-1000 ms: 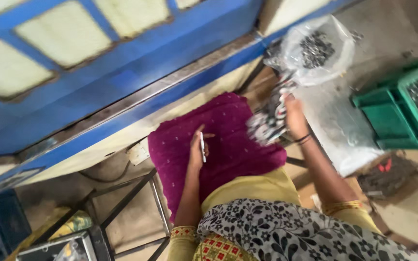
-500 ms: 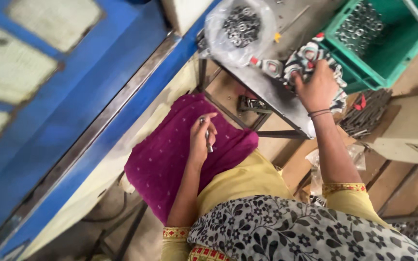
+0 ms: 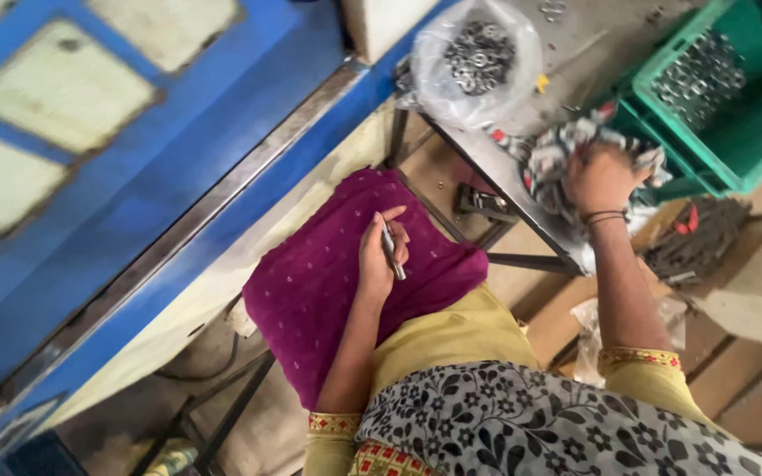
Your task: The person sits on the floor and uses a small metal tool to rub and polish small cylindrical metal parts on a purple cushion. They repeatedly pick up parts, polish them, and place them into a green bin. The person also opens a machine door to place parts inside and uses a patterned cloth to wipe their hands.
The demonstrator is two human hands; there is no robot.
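Observation:
My left hand rests over my lap on a magenta cloth and holds a thin metal rod between its fingers. My right hand reaches forward to the metal table and grips a bunched patterned rag in red, white and dark colours. A clear plastic bag of small metal rings sits on the table just left of the rag.
A green plastic crate with more metal rings stands at the right of the table. Blue metal framing with pale panels runs along the left. Dark tools lie on a cardboard box at lower right.
The view has swung so the table and crate sit further right. My right hand has closed further on the rag. My left hand stays on the magenta cloth with the rod.

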